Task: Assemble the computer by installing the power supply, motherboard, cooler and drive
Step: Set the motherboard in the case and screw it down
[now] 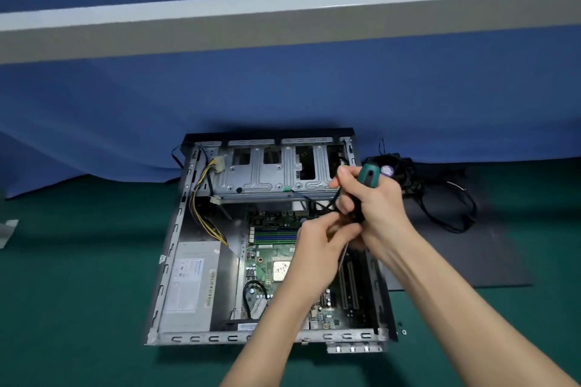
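Screwing down the green motherboard (270, 264) in the grey metal case (176, 260) near the green desk's (78, 292) far edge seems underway: right grip (374, 198) clasps a green-handled screwdriver (369, 174), left grip (317, 248) pinches its shaft, tip needing alignment next.

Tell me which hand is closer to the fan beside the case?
Right. The right hand, holding a screwdriver, is just left of the fan; the left hand is farther off, over the circuit board.

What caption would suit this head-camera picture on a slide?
Left hand and right hand hold a green-handled screwdriver over the open case, power supply and motherboard already inside.
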A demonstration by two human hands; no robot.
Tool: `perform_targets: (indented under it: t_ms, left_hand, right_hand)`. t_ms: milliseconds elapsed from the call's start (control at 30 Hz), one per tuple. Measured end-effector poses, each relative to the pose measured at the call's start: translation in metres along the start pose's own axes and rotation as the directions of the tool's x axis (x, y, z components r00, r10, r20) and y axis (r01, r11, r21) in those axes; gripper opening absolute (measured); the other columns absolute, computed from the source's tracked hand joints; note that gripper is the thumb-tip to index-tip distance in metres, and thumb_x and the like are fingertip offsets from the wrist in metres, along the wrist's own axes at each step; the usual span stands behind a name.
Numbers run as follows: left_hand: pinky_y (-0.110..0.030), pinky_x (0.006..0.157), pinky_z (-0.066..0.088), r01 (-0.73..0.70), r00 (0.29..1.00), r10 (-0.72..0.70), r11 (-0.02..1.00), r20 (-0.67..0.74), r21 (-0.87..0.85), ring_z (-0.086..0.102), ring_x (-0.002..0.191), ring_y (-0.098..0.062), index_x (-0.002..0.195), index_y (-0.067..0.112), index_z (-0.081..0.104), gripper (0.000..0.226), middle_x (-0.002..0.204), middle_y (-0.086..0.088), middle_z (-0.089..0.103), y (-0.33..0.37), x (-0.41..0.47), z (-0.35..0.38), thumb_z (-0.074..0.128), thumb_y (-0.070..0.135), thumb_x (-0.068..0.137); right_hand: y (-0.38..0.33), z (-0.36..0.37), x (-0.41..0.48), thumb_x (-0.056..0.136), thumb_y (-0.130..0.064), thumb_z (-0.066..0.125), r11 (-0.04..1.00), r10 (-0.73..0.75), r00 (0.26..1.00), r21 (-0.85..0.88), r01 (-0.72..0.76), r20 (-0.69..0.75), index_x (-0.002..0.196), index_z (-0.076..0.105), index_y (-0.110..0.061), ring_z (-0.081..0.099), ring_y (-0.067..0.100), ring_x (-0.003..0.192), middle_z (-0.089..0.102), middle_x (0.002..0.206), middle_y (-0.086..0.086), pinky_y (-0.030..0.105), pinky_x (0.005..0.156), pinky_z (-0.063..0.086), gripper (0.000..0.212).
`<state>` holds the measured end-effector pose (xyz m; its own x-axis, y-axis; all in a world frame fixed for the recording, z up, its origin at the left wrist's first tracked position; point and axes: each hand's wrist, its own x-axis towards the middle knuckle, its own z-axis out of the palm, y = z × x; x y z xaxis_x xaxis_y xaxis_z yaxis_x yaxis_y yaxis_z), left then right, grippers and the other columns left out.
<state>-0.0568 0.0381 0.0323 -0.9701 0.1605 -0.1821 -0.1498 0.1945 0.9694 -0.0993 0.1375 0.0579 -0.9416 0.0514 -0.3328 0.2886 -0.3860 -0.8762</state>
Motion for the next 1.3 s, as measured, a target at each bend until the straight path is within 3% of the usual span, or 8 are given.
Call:
perform_targets:
  t_ms: [67,200,333,467,667,1000,1167,1300]
  left_hand:
    - [-0.014,0.057,0.043,0.058,0.998,-0.06,0.997,0.024,0.045,0.055,0.051,-0.003,0.071,0.007,0.064,0.026,0.058,0.005,0.064,-0.008,-0.003,-0.013,0.056,0.013,0.095]
    - [-0.021,0.05,0.046,0.166,0.983,-0.174,0.977,0.053,0.132,0.054,0.046,-0.01,0.067,0.009,0.058,0.027,0.053,0.002,0.06,-0.031,-0.01,-0.037,0.055,0.01,0.093]
    - [-0.018,0.054,0.038,0.262,0.965,-0.263,0.963,-0.005,-0.065,0.045,0.054,-0.008,0.08,0.01,0.054,0.023,0.057,0.007,0.05,-0.054,-0.016,-0.062,0.043,0.012,0.1]
    - [-0.016,0.059,0.039,0.225,0.954,-0.282,0.898,-0.101,-0.379,0.048,0.057,-0.002,0.087,0.014,0.054,0.013,0.067,0.007,0.055,-0.056,-0.011,-0.069,0.05,0.021,0.097]
    - [-0.029,0.088,0.05,0.193,0.954,-0.271,0.881,-0.126,-0.431,0.068,0.092,-0.012,0.093,0.009,0.064,0.003,0.09,-0.001,0.073,-0.064,-0.006,-0.063,0.063,0.01,0.09]
    - [-0.032,0.076,0.056,0.172,0.94,-0.286,0.868,-0.185,-0.466,0.069,0.085,-0.019,0.093,0.01,0.064,0.005,0.089,-0.009,0.073,-0.077,-0.006,-0.058,0.06,0.007,0.091]
    - [-0.022,0.064,0.045,0.275,0.911,-0.394,0.8,-0.12,-0.533,0.059,0.074,-0.016,0.088,0.006,0.059,0.011,0.085,-0.01,0.065,-0.078,-0.004,-0.053,0.051,0.003,0.095]
    - [-0.018,0.052,0.033,0.37,0.865,-0.501,0.628,0.009,-0.685,0.049,0.061,-0.011,0.096,-0.003,0.06,0.016,0.082,-0.013,0.062,-0.08,-0.002,-0.053,0.045,-0.009,0.092]
  right_hand:
    - [0.015,0.007,-0.001,0.087,-0.014,0.068,0.996,0.071,0.997,0.052,-0.07,-0.005,0.082,0.063,-0.005,0.05,0.012,0.051,0.063,0.065,0.003,0.024,0.045,0.044,0.011]
    - [0.031,0.012,0.003,0.082,-0.009,0.07,0.981,0.087,0.994,0.178,-0.073,-0.072,0.081,0.07,-0.003,0.066,0.017,0.067,0.07,0.075,0.01,0.025,0.063,0.055,0.006]
    - [0.038,0.0,0.008,0.074,-0.016,0.072,0.973,0.08,0.986,0.226,-0.047,-0.143,0.082,0.071,-0.005,0.07,0.019,0.075,0.073,0.079,0.009,0.027,0.071,0.058,0.014]
    - [0.065,0.009,-0.008,0.07,-0.013,0.073,0.975,0.219,0.971,0.057,-0.214,-0.093,0.08,0.074,-0.007,0.065,0.017,0.078,0.072,0.084,0.007,0.028,0.065,0.054,0.012]
    - [0.084,0.031,-0.021,0.081,-0.008,0.071,0.967,0.255,0.961,-0.001,-0.256,-0.104,0.085,0.071,0.003,0.061,0.013,0.061,0.071,0.076,0.01,0.026,0.053,0.046,0.011]
    - [0.1,0.034,-0.019,0.085,-0.006,0.07,0.957,0.283,0.939,-0.01,-0.29,-0.194,0.078,0.069,0.005,0.053,0.012,0.051,0.068,0.063,0.005,0.024,0.05,0.05,0.013]
    - [0.112,0.029,-0.022,0.08,0.003,0.071,0.982,0.168,0.966,-0.055,-0.182,-0.198,0.084,0.07,0.001,0.067,0.02,0.063,0.074,0.078,0.014,0.025,0.057,0.055,0.005]
    - [0.115,0.02,-0.022,0.074,0.005,0.076,0.92,-0.104,0.989,-0.388,0.056,-0.104,0.076,0.074,-0.012,0.067,0.021,0.068,0.072,0.072,0.008,0.033,0.065,0.058,0.017]
